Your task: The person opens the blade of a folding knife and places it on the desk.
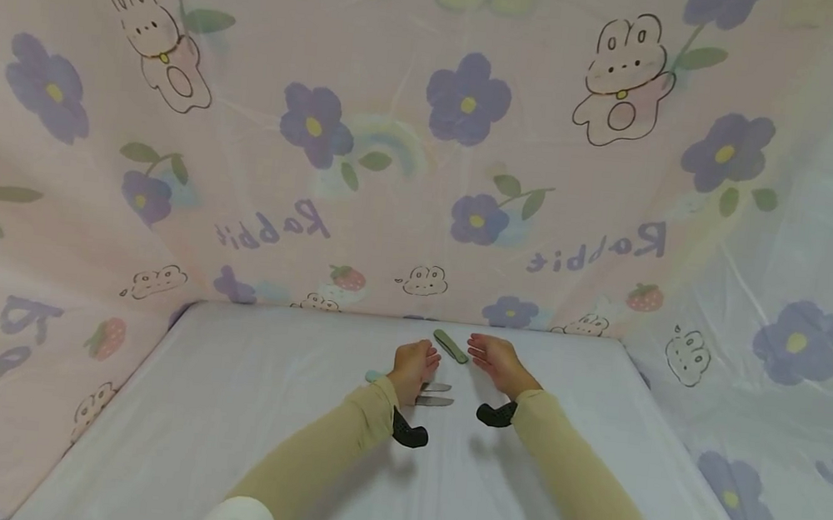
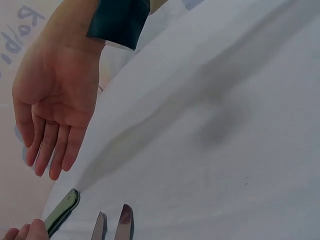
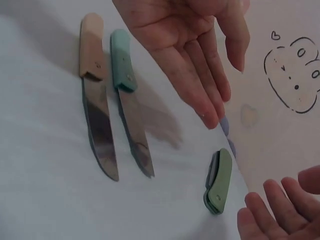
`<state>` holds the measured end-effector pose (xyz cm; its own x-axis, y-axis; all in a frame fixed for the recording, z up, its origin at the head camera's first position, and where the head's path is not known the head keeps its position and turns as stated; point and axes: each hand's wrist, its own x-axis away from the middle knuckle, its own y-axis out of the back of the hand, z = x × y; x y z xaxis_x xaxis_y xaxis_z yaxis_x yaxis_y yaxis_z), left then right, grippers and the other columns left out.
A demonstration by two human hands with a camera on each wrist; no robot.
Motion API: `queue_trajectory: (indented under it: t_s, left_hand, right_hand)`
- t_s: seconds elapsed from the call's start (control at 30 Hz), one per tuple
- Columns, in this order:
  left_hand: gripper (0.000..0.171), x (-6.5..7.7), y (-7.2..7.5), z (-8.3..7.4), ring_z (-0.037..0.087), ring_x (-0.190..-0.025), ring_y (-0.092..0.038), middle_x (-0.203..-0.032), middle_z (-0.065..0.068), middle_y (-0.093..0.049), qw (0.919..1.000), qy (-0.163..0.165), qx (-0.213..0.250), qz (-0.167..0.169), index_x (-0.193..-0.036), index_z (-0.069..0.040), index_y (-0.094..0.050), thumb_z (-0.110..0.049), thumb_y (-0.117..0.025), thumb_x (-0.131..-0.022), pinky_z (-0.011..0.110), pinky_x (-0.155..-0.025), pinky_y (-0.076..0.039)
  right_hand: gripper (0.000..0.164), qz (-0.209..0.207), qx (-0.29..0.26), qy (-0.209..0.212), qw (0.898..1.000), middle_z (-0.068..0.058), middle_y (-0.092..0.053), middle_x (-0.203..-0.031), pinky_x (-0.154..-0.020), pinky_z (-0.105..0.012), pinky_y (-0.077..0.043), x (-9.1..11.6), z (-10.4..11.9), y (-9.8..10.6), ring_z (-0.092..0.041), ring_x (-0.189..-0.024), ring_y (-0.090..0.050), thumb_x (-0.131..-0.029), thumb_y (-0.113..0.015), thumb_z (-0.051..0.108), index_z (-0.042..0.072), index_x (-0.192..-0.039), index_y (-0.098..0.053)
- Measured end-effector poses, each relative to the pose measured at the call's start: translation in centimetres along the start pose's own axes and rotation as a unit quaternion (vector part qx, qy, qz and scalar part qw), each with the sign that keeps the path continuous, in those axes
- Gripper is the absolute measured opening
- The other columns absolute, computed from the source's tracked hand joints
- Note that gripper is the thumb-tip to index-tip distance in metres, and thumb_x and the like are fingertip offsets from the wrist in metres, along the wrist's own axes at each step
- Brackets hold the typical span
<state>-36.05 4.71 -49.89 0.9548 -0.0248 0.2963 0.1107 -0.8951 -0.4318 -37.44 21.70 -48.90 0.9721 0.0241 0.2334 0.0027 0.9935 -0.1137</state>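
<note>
My left hand (image 1: 414, 364) hovers over two unfolded knives, its fingers extended and holding nothing. My right hand (image 1: 499, 362), its fingers also extended, is just right of a folded green pocket knife (image 1: 451, 347) lying between the hands. The right wrist view shows a pink-handled knife (image 3: 93, 45) beside a teal-handled knife (image 3: 121, 60), both blades out and roughly parallel. From the head, the left hand and sleeve hide most of their handles. The left wrist view shows the right palm (image 2: 60, 100) facing the camera, with the two blade tips at the bottom edge.
A white-covered table (image 1: 221, 409) lies under everything. Its back edge meets a pink curtain (image 1: 386, 182) printed with flowers and rabbits, and similar cloth hangs on both sides. A dark band (image 2: 120, 22) wraps the right wrist.
</note>
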Motion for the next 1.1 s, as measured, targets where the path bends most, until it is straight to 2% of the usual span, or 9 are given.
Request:
queue_trajectory:
  t_s: [0.17,0.4,0.53,0.67,0.77,0.8,0.9,0.97,1.1]
  left_hand:
    - [0.047,-1.4,0.5,0.6,0.039,-0.117,-0.048,-0.129,0.034,-0.044,1.0000,0.002,-0.008,-0.003,-0.132,0.015,-0.035,-0.011,-0.044,-0.094,0.039,-0.096,-0.044]
    - [0.048,-2.7,1.1,1.6,0.037,-0.118,-0.048,-0.131,0.032,-0.042,0.9996,0.027,0.004,0.005,-0.133,0.014,-0.034,-0.017,-0.043,-0.097,0.035,-0.095,-0.045]
    - [0.047,-2.9,1.1,2.2,0.036,-0.117,-0.049,-0.130,0.033,-0.043,0.9991,0.039,-0.015,0.002,-0.134,0.015,-0.031,-0.014,-0.040,-0.098,0.035,-0.094,-0.045]
    - [0.048,-3.1,0.9,2.5,0.036,-0.116,-0.050,-0.129,0.033,-0.044,0.9990,0.038,-0.024,-0.001,-0.137,0.014,-0.026,-0.009,-0.041,-0.097,0.037,-0.094,-0.045]
    - [0.049,-3.3,0.6,2.5,0.034,-0.113,-0.053,-0.126,0.030,-0.048,0.9991,0.031,-0.028,0.003,-0.137,0.014,-0.027,-0.008,-0.043,-0.096,0.036,-0.093,-0.047]
    - [0.049,-3.3,0.5,2.5,0.034,-0.112,-0.054,-0.124,0.029,-0.050,0.9991,0.029,-0.030,0.004,-0.136,0.014,-0.028,-0.008,-0.044,-0.095,0.035,-0.092,-0.047]
    - [0.046,-3.7,0.3,2.6,0.030,-0.105,-0.059,-0.116,0.028,-0.054,0.9990,0.020,-0.038,0.014,-0.131,0.017,-0.033,-0.005,-0.044,-0.093,0.034,-0.087,-0.050]
    - [0.044,-3.8,0.2,2.6,0.029,-0.103,-0.059,-0.115,0.027,-0.055,0.9989,0.021,-0.039,0.014,-0.129,0.018,-0.035,-0.004,-0.043,-0.093,0.034,-0.087,-0.051]
    - [0.041,-3.5,-0.4,2.1,0.029,-0.109,-0.057,-0.120,0.026,-0.054,0.9988,0.033,-0.036,0.002,-0.129,0.015,-0.039,-0.004,-0.042,-0.092,0.036,-0.092,-0.047]
  right_hand:
    - [0.043,0.011,0.064,0.023,0.998,-0.027,-0.038,-0.138,-0.106,-0.045,-0.031,-1.0,-0.7,0.1,-0.038,-0.127,-0.038,-0.096,-0.041,0.005,-0.011,-0.135,-0.037]
    - [0.041,-0.015,0.101,-0.002,0.995,-0.030,-0.039,-0.136,-0.105,-0.047,-0.032,-0.9,-0.8,-1.2,-0.040,-0.125,-0.039,-0.093,-0.038,-0.002,-0.015,-0.132,-0.038]
    - [0.037,-0.022,0.116,-0.004,0.993,-0.025,-0.049,-0.130,-0.101,-0.044,-0.038,-3.6,-3.2,-0.5,-0.033,-0.118,-0.048,-0.093,-0.037,-0.002,-0.011,-0.128,-0.046]
    - [0.035,-0.002,0.140,0.031,0.990,-0.016,-0.060,-0.117,-0.087,-0.035,-0.049,-6.1,-5.2,0.5,-0.021,-0.102,-0.058,-0.088,-0.041,-0.005,-0.006,-0.118,-0.058]
    - [0.035,-0.005,0.184,0.035,0.982,-0.018,-0.059,-0.118,-0.084,-0.033,-0.048,-5.6,-4.6,0.1,-0.021,-0.102,-0.056,-0.086,-0.046,-0.005,-0.007,-0.119,-0.057]
    - [0.037,-0.018,0.211,0.021,0.977,-0.021,-0.056,-0.122,-0.089,-0.036,-0.046,-4.8,-3.9,-0.6,-0.025,-0.107,-0.053,-0.086,-0.045,-0.006,-0.010,-0.122,-0.054]
    - [0.036,0.004,0.236,0.039,0.971,-0.023,-0.056,-0.121,-0.091,-0.036,-0.045,-4.2,-3.6,-0.8,-0.027,-0.111,-0.052,-0.087,-0.046,-0.005,-0.012,-0.122,-0.053]
    - [0.034,0.039,0.230,0.077,0.969,-0.022,-0.060,-0.114,-0.085,-0.032,-0.049,-6.6,-5.3,0.4,-0.025,-0.105,-0.056,-0.086,-0.047,-0.005,-0.012,-0.118,-0.055]
    - [0.032,0.077,0.194,0.106,0.972,-0.018,-0.062,-0.111,-0.084,-0.031,-0.050,-10.4,-8.1,2.2,-0.021,-0.101,-0.059,-0.087,-0.046,-0.003,-0.010,-0.116,-0.058]
